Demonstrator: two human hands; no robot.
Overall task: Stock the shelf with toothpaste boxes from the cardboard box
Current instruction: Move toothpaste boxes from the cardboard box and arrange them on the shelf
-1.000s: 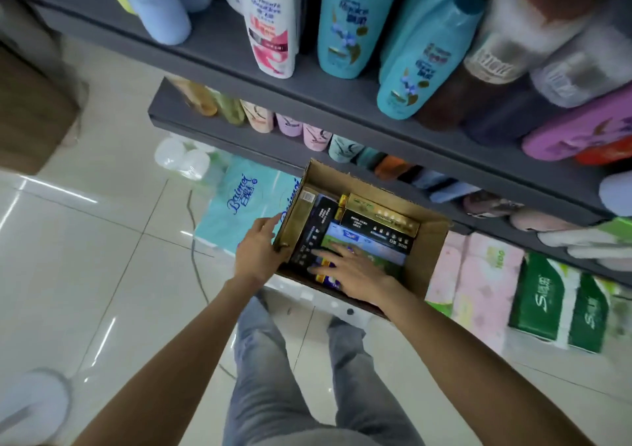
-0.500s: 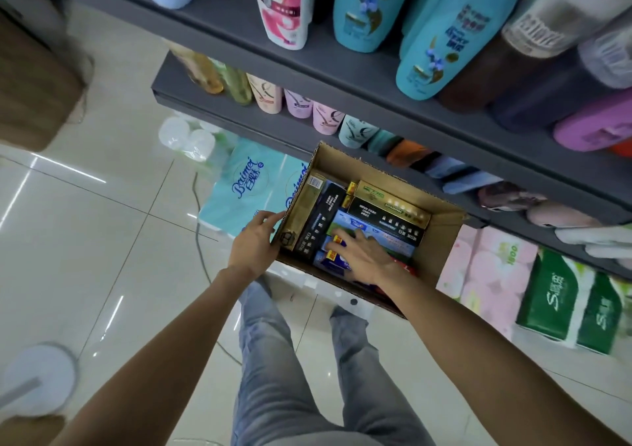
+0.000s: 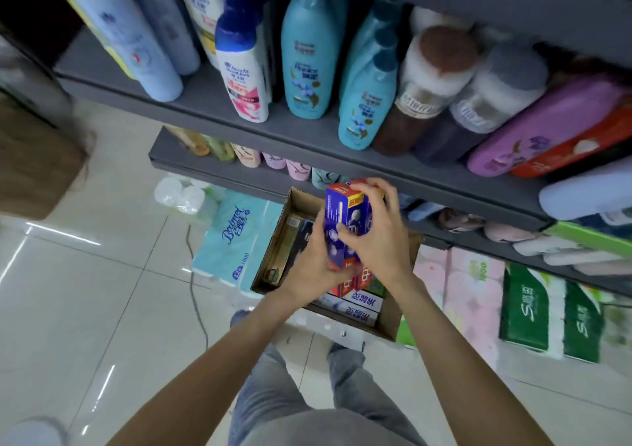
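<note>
Head view — your left hand (image 3: 313, 267) and right hand (image 3: 378, 240) both grip a bundle of toothpaste boxes (image 3: 345, 226), lifted above the cardboard box (image 3: 273, 240). Keep the bundle squared, clear the shelf (image 3: 342, 168) edge — set down label out.

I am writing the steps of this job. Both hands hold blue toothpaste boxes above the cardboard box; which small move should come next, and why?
Probably lift the blue and red toothpaste boxes clear and carry them toward the grey shelf. The left hand and right hand already grip them together above the open brown cardboard box, so the bundle looks secure enough to move.
</note>
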